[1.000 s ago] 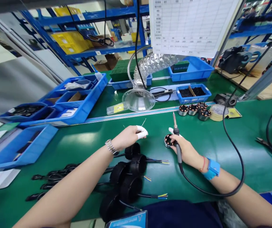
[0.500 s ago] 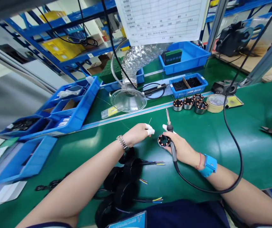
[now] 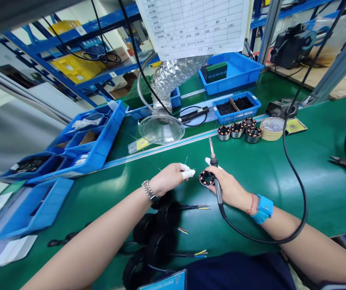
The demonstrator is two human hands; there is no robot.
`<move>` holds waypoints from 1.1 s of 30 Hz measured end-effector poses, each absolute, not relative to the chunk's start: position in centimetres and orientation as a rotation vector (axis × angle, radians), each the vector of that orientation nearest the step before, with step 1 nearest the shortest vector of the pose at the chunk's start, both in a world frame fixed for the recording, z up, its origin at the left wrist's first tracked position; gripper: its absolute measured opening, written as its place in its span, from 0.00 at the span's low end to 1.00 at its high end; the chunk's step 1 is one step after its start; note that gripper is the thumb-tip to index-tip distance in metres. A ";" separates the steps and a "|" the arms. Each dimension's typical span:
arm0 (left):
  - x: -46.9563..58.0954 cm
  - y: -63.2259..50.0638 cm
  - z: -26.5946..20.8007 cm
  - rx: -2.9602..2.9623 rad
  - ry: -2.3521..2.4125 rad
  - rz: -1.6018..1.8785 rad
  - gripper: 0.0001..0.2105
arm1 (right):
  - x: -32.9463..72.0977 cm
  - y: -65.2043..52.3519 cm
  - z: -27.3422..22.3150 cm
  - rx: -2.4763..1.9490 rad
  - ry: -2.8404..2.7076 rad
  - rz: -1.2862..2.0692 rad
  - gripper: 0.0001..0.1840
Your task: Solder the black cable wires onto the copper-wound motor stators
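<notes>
While the iron [image 3: 217, 190] is held in the R hand [image 3: 228, 189], tip up & away from the body, the stator [image 3: 203, 184] is gripped by the same hand's fingers, curled closed, at the handle's L side. Stator is held up over the green bench [image 3: 281, 173], its open ring face partly covered by the fingers. L hand [image 3: 173, 178]: thumb & finger are pinched tight, thin wire [image 3: 186, 160] apparently held, one end stuck up; exact grip is hidden. L fingertips are kept just beside the stator, apart from it. White covers [image 3: 188, 174] are worn on fingertips, both hands. Four spare stators [image 3: 236, 131] are grouped beyond the R hand, next to the tape roll [image 3: 272, 129]. Fume hood [image 3: 161, 129] is set beyond the L hand. Black cups [image 3: 160, 245], w/ colored wire ends [image 3: 201, 253], are laid near the body, partly hidden by the L arm.
</notes>
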State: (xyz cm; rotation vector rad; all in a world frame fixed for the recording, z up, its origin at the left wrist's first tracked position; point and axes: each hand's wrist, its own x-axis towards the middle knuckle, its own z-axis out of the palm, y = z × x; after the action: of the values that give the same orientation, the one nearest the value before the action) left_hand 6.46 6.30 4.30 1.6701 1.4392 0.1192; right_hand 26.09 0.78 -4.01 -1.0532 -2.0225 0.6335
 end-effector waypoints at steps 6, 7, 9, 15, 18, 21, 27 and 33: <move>6.8 5.8 3.7 1.505 1.381 0.174 0.12 | 26.1 0.7 -4.1 -1.046 -2.018 0.647 0.25; 6.8 5.8 3.5 1.473 1.350 0.214 0.12 | 26.0 0.7 -4.1 -1.048 -2.019 0.642 0.25; 6.9 5.6 3.0 1.383 1.277 0.337 0.12 | 25.9 0.7 -4.1 -1.062 -2.020 0.619 0.24; 7.0 4.6 2.7 1.159 1.303 0.467 0.15 | 25.1 0.5 -4.2 -1.107 -2.000 0.506 0.25; 7.1 4.1 3.2 1.176 1.344 0.342 0.16 | 25.0 0.5 -4.3 -1.114 -1.992 0.516 0.23; 7.5 3.8 3.5 1.238 1.324 0.284 0.15 | 25.0 0.5 -4.3 -1.110 -1.986 0.530 0.22; 7.7 3.5 2.6 1.272 1.192 0.390 0.12 | 25.1 0.6 -4.2 -1.107 -1.991 0.526 0.23; 4.9 5.5 2.4 1.846 1.073 0.002 0.10 | 25.2 0.7 -4.3 -1.143 -1.982 0.504 0.24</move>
State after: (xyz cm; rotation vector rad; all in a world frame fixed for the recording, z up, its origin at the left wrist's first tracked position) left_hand 4.90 5.52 2.44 1.8456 1.0730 0.0023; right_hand 25.21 0.66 -4.35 -1.1428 -1.9823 0.5039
